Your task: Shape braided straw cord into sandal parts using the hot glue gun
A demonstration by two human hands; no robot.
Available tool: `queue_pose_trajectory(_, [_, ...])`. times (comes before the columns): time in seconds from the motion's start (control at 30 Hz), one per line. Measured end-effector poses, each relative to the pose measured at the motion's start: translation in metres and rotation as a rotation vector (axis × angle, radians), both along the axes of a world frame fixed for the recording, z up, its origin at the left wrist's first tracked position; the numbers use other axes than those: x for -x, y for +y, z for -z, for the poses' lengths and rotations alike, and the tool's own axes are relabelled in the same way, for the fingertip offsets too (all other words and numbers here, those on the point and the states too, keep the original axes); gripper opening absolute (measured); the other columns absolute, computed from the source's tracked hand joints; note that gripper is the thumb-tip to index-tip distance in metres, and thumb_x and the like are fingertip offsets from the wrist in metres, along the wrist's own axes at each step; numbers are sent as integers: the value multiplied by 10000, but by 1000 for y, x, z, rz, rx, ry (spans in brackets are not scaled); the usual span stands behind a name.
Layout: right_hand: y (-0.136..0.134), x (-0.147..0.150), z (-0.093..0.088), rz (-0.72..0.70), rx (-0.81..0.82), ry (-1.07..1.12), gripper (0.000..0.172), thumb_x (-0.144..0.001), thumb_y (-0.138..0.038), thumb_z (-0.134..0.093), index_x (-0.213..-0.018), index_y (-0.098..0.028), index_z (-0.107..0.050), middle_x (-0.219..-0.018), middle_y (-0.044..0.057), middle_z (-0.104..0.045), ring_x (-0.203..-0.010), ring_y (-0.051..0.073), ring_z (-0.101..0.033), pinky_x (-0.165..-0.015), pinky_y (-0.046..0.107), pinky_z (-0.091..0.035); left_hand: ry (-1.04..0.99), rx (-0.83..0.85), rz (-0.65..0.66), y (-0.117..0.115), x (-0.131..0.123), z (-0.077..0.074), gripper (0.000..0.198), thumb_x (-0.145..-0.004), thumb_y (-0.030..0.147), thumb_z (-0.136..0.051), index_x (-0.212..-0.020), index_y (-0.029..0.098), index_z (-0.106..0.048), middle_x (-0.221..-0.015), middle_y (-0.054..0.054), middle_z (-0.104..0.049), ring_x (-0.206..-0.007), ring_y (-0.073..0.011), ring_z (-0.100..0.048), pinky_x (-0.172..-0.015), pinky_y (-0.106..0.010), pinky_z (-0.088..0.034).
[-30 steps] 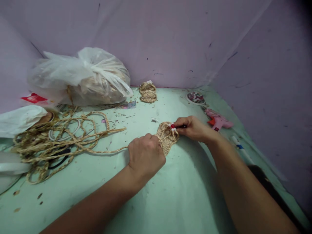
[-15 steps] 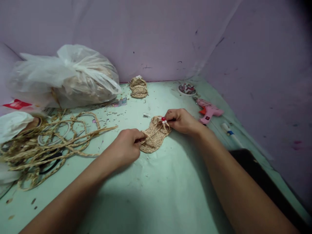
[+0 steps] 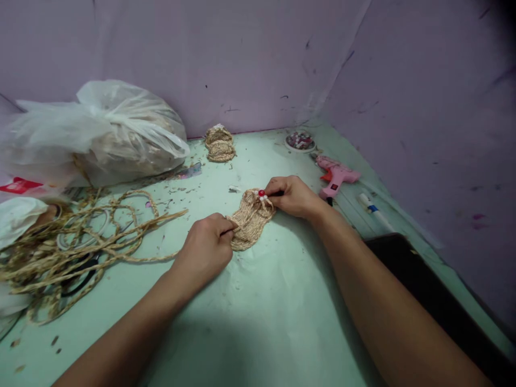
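A small slipper point(image 3: 252, 223) of braided straw lies on the green table between my hands, with its sole flat. Red and white beads point(image 3: 262, 195) form a little flower at its far end. My left hand point(image 3: 212, 241) pinches the near left edge of the slipper between thumb and fingers. At the beaded end, my right hand point(image 3: 291, 196) is closed on the slipper's edge, its fingertips right beside the beads. A similar straw slipper point(image 3: 220, 144) with white beads stands farther back, near the wall.
Loose braided straw cord point(image 3: 105, 244) sprawls on the left, before a knotted plastic bag point(image 3: 124, 134). On the right are a dish of beads point(image 3: 300, 141), a pink glue gun point(image 3: 337, 174), a white marker with a blue band point(image 3: 374, 211) and a dark flat object point(image 3: 419, 279).
The whole scene has shifted slightly left as my head turned a little. Both hands keep their hold on the slipper, which lies almost as before.
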State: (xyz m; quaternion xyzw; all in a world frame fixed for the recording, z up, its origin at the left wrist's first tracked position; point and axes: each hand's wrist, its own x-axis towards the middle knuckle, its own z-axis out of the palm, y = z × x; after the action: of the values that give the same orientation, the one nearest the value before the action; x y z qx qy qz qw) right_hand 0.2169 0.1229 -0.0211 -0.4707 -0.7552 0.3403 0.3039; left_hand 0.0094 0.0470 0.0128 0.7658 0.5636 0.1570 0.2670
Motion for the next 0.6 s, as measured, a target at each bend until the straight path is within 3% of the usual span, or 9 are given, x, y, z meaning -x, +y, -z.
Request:
queue_pose_trajectory(0.17, [2, 0, 3, 53, -6, -53, 136, -644, -192, -618, -720, -169, -728, -674, 15, -637, -610, 139, -550, -542, 229, -395, -77, 105, 108, 5, 8, -5, 240, -707, 140, -403, -720, 153, -642, -750, -27, -616, -711, -151, -539, -653, -246, -389])
queue_pose_trajectory(0.33, [1, 1, 2, 48, -19, -102, 156, -655, -183, -608, -747, -175, -734, -680, 17, -654, -607, 139, -560, -541, 228, -395, -41, 145, 103, 9, 9, -11, 239, -699, 179, -427, -728, 146, -662, -766, -41, -646, -723, -170, -553, -664, -262, -395])
queue_pose_trajectory(0.47, [-1, 1, -2, 47, 2, -84, 156, -658, -171, -610, -754, -165, -733, -667, 16, -663, -607, 131, -560, -547, 216, -400, 5, 120, -65, 2, -3, -6, 196, -699, 243, -491, -700, 158, -668, -714, -24, -655, -662, -164, -565, -618, -256, -394])
queue_pose_trajectory(0.6, [-3, 3, -5, 73, 113, -52, 177, -675, -135, -576, -771, -155, -723, -709, 16, -687, -629, 127, -581, -547, 197, -416, 109, -81, -248, -6, -14, 3, 207, -721, 243, -472, -701, 189, -671, -759, -21, -670, -704, -176, -577, -609, -261, -380])
